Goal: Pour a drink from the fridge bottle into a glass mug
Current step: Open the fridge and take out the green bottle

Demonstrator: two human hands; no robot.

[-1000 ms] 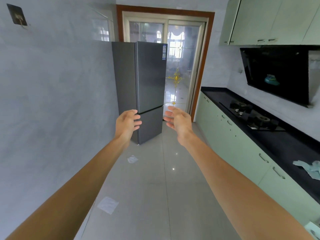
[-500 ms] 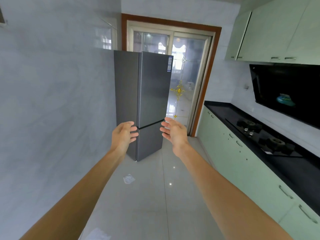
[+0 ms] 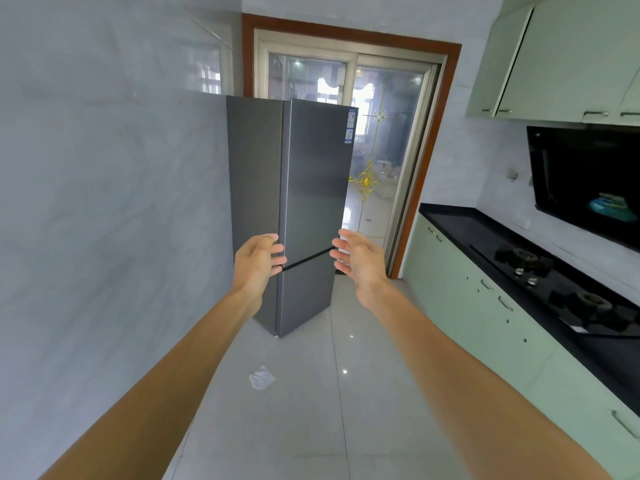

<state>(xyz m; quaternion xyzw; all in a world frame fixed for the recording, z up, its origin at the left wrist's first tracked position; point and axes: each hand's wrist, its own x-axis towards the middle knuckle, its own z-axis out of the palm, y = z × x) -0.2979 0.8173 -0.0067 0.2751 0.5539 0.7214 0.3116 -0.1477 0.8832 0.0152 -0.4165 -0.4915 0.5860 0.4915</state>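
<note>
The tall dark grey two-door fridge (image 3: 311, 209) stands closed against the pale wall. In front of it, the left hand (image 3: 258, 261) and right hand (image 3: 358, 259) hover empty, fingers loosely spread, neither touching the fridge. The bottle and mug are out of sight.

Both my arms reach forward; left hand (image 3: 258, 259) and right hand (image 3: 360, 259) relaxed, palms facing (holding nothing).

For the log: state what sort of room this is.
Most likely a home kitchen: a tall grey fridge at the far end, a gas hob in the black counter, pale green cabinets along the right.
</note>
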